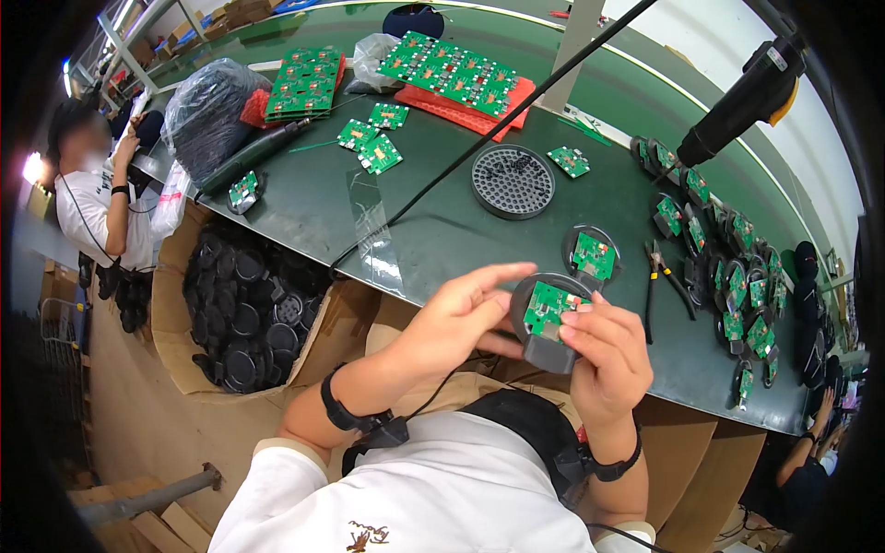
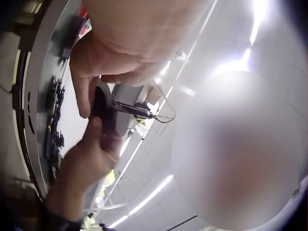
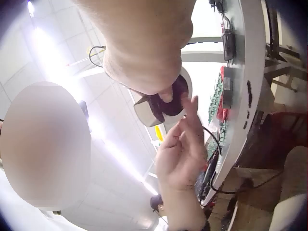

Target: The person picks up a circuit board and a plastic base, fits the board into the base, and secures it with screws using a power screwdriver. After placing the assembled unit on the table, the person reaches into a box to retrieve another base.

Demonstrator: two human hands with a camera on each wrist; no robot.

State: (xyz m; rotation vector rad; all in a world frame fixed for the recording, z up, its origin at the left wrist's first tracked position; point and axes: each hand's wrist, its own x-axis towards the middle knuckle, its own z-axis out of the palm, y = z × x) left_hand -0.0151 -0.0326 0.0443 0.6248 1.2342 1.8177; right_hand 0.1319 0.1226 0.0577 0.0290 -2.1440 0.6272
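In the head view, my right hand (image 1: 610, 358) grips a round black plastic housing (image 1: 551, 355) by its lower right side, thumb and fingers pinching near the board. A small green circuit board (image 1: 544, 309) sits inside the housing, facing up. My left hand (image 1: 456, 318) is at the housing's left rim, its index finger stretched out along the upper edge. The right wrist view shows the left hand (image 3: 180, 161) with fairly straight fingers close against the dark housing (image 3: 175, 96). Just beyond lies another black housing with a green board (image 1: 593, 258) on the green table.
Pliers (image 1: 656, 276) lie right of the hands, beside many housings with boards (image 1: 737, 286). A black power screwdriver (image 1: 742, 101) hangs above them. Farther back are a round perforated tray (image 1: 513, 203) and stacked board panels (image 1: 452, 74). A carton of black housings (image 1: 244, 318) stands left.
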